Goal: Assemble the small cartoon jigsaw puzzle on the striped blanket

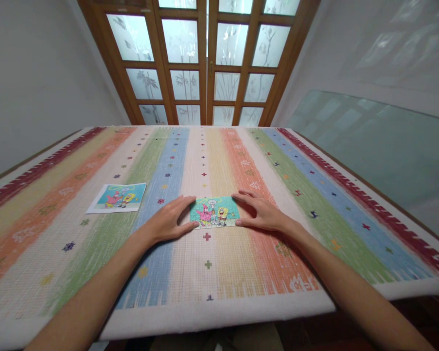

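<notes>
A small assembled jigsaw puzzle [214, 213] lies flat on the striped tablecloth, showing a pink starfish, a squid figure and a yellow sponge on teal. At its left side is my left hand [171, 218], thumb and fingers spread, the tips touching the near and far left corners. My right hand [261, 211] mirrors it at the right side, with thumb and fingertips on or right beside the right corners. Neither hand wraps round the puzzle. To the left of my left hand lies a printed picture [120, 198] of the same scene on white paper, slightly turned.
The tablecloth [227, 258] has coloured stripes and covers a long table, its near edge close to my forearms. Wooden doors [205, 63] with frosted panes stand beyond the far end. A pale glass panel [369, 141] leans along the right wall.
</notes>
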A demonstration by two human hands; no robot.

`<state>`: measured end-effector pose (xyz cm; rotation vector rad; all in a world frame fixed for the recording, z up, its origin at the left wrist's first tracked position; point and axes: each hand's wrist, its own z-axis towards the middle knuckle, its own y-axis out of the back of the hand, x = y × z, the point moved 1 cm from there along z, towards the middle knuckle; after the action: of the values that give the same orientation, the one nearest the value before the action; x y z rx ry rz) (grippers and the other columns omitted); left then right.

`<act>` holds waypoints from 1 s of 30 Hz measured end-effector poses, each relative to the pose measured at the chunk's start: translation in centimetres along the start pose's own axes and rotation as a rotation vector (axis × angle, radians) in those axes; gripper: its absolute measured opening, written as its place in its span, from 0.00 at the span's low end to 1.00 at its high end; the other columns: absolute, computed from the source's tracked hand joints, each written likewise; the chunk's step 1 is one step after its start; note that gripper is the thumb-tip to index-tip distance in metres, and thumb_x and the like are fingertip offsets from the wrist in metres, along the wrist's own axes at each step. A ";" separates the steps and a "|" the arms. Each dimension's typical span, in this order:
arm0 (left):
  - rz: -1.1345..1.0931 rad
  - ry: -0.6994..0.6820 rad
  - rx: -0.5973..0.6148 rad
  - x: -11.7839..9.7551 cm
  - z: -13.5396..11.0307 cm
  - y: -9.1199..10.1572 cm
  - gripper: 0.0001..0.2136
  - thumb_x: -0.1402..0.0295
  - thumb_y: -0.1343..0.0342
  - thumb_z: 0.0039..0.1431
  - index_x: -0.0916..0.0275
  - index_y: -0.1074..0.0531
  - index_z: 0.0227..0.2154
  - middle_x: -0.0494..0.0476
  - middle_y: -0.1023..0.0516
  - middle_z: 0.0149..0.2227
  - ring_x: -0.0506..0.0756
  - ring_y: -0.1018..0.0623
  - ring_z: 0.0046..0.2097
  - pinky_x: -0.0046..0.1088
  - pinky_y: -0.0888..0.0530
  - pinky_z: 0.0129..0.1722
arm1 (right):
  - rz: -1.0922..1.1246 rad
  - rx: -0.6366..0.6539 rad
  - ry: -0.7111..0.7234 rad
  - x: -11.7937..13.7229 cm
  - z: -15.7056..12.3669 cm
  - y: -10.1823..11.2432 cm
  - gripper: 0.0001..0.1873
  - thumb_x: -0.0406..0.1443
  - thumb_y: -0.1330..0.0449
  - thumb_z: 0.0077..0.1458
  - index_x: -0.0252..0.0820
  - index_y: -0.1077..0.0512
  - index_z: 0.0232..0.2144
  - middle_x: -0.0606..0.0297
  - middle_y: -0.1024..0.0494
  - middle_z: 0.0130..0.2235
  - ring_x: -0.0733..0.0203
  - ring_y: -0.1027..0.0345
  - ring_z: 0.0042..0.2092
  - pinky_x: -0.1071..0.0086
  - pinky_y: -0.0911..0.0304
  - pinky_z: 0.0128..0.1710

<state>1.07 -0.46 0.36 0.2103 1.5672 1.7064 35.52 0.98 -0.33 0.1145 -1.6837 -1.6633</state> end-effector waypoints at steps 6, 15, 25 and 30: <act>-0.017 0.012 0.005 0.2 0.0 -0.5 0.32 0.49 0.47 0.67 0.61 0.41 0.67 0.67 0.33 0.67 0.67 0.31 0.67 0.51 0.36 0.68 | -0.004 -0.033 0.010 0.3 0.1 -0.1 0.43 0.56 0.34 0.55 0.47 0.35 0.68 0.47 0.33 0.66 0.36 0.39 0.66 0.41 0.39 0.64; -0.082 0.062 0.030 -0.3 0.1 -1.1 0.32 0.49 0.49 0.69 0.62 0.44 0.68 0.68 0.38 0.70 0.66 0.34 0.69 0.46 0.36 0.68 | 0.040 -0.071 0.041 0.9 0.4 -0.5 0.38 0.52 0.32 0.55 0.48 0.30 0.64 0.49 0.26 0.58 0.38 0.35 0.61 0.41 0.37 0.61; -0.173 0.054 -0.034 -0.2 0.1 -1.2 0.39 0.51 0.45 0.67 0.59 0.56 0.72 0.70 0.36 0.69 0.66 0.32 0.67 0.50 0.34 0.66 | 0.068 -0.104 0.050 1.7 0.5 -0.5 0.37 0.49 0.31 0.54 0.46 0.30 0.63 0.51 0.24 0.56 0.40 0.33 0.58 0.43 0.34 0.58; -0.218 0.083 -0.004 -0.1 0.1 -0.9 0.42 0.49 0.44 0.65 0.60 0.58 0.73 0.72 0.40 0.70 0.66 0.34 0.69 0.50 0.36 0.68 | 0.133 -0.084 0.039 1.6 0.4 -0.4 0.37 0.48 0.32 0.55 0.50 0.33 0.65 0.53 0.27 0.60 0.40 0.34 0.61 0.43 0.36 0.62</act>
<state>1.59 -0.50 -0.38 -0.0336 1.5842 1.5649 34.04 0.34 0.08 -0.0049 -1.5559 -1.6192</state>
